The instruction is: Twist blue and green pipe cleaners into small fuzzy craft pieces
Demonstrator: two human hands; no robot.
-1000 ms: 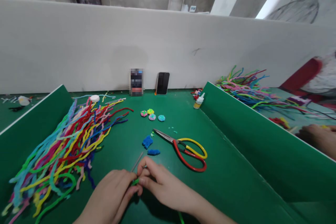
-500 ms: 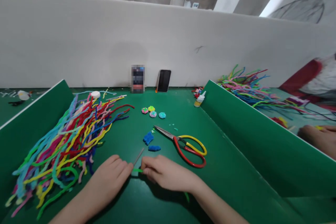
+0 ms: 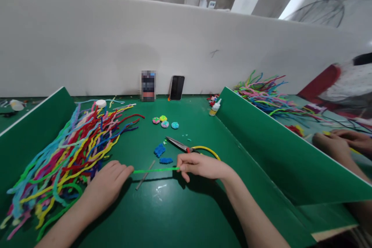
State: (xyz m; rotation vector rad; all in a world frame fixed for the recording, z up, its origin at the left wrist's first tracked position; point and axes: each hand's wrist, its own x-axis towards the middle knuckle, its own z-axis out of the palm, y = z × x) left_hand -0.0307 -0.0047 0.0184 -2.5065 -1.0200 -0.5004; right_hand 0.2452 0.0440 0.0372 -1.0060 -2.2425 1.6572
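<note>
Left of the scissors (image 3: 178, 145), a heap of pipe cleaners (image 3: 78, 143); just left, two small pieces (image 3: 159, 150); before and left, a rod (image 3: 141, 182); behind, four discs (image 3: 165, 124), then a phone (image 3: 177, 88) against the partition (image 3: 180, 38); behind and right, a bottle (image 3: 214, 109).

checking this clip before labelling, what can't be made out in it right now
All in the head view:
Scissors' red handle: mostly hidden by the right hand.
Green strip's left end: covered by the left hand.
Propped device's screen: pixelated.
Pale green crumbs: too small to identify.
Neighbour's sleeve: cut by the right edge.
</note>
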